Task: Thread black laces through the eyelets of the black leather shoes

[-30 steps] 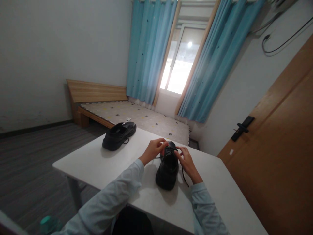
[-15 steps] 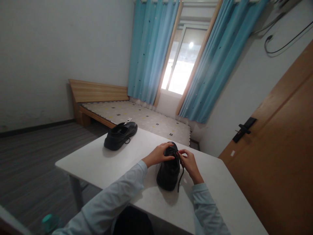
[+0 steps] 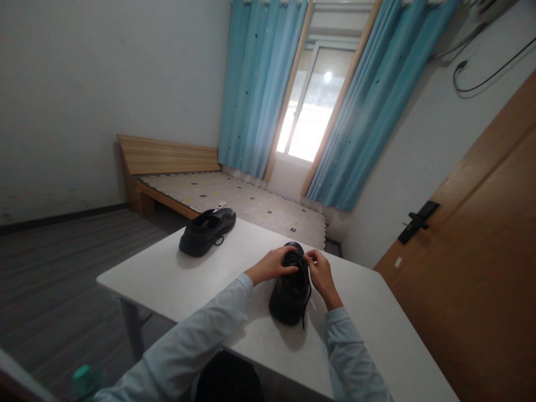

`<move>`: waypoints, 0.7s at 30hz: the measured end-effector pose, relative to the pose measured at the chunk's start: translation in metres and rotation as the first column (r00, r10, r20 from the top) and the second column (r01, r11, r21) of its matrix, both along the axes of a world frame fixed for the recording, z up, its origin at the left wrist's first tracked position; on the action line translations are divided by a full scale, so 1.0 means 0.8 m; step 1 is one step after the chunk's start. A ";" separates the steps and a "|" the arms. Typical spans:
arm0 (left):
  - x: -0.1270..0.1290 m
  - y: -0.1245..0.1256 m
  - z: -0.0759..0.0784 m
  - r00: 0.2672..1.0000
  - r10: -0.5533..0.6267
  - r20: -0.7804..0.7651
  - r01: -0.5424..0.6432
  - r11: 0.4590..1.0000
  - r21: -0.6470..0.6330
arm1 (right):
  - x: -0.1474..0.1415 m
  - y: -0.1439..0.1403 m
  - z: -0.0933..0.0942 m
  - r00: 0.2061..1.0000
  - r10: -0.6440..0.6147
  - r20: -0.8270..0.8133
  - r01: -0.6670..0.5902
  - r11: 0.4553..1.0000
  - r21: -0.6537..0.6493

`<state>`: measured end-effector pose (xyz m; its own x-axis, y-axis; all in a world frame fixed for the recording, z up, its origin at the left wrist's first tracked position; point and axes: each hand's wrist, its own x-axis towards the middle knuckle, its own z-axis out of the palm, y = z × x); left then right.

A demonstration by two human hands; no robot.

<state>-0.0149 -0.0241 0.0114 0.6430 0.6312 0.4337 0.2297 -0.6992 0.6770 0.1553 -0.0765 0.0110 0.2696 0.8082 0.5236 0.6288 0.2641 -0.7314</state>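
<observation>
A black lace-up shoe stands on the white table, heel toward me and toe pointing away. My left hand grips its upper from the left, thumb near the opening and fingers over the front. At the right of the eyelets, my right hand pinches a black shoelace with thumb and forefinger. The loose end of that lace hangs down the shoe's right side to the tabletop. A second black shoe rests farther left on the table, with a white tag on it and a lace loop at its side.
Behind the table is a bed with a patterned mattress and wooden headboard. Blue curtains flank a window. A wooden door stands at the right. Low on the left, a green-capped object shows near the floor.
My right hand has shifted slightly left and up, closer to the shoe's laces. The hanging lace end now lies nearer the shoe. My left hand has hardly moved.
</observation>
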 end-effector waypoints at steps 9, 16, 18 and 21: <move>0.001 0.001 -0.003 1.000 0.020 -0.008 -0.020 1.000 -0.012 | 0.000 0.002 0.000 0.786 0.222 -0.577 -0.282 0.959 -0.014; 0.000 0.002 -0.004 1.000 -0.001 0.017 0.002 1.000 -0.005 | 0.007 -0.009 0.015 0.585 0.333 -0.740 -0.344 0.927 0.146; -0.001 0.003 -0.005 1.000 -0.004 0.023 0.004 1.000 -0.010 | 0.011 -0.013 0.021 0.546 0.363 -0.755 -0.340 0.920 0.196; -0.001 0.003 -0.005 1.000 -0.004 0.020 0.005 1.000 -0.021 | 0.020 -0.019 0.027 0.564 0.341 -0.752 -0.292 0.934 0.204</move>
<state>-0.0158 -0.0217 0.0072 0.6372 0.6375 0.4331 0.2129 -0.6857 0.6960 0.1709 -0.0917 0.0326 0.3204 0.9018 0.2901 -0.2880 0.3845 -0.8771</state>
